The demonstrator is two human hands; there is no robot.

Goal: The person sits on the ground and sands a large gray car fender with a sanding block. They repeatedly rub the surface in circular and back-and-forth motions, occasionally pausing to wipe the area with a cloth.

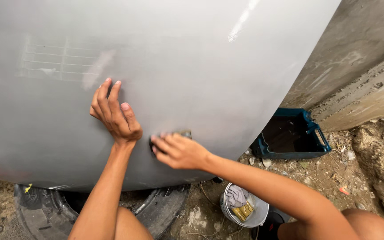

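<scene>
While the left hand [115,116] lies flat, fingers released, on one grey car panel [192,66], the right hand [178,151] grasps one sanding pad [184,133] against the panel's lower edge, above one tyre [50,209] and one bucket [245,206].

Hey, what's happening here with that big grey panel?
A person is working on a large curved grey panel that rests on an old tyre. The left hand lies flat against the surface, while the right hand presses a small dark block, possibly a sanding block, against it. On the dirt ground sit a small bucket holding rags and an open blue tool case.
</scene>
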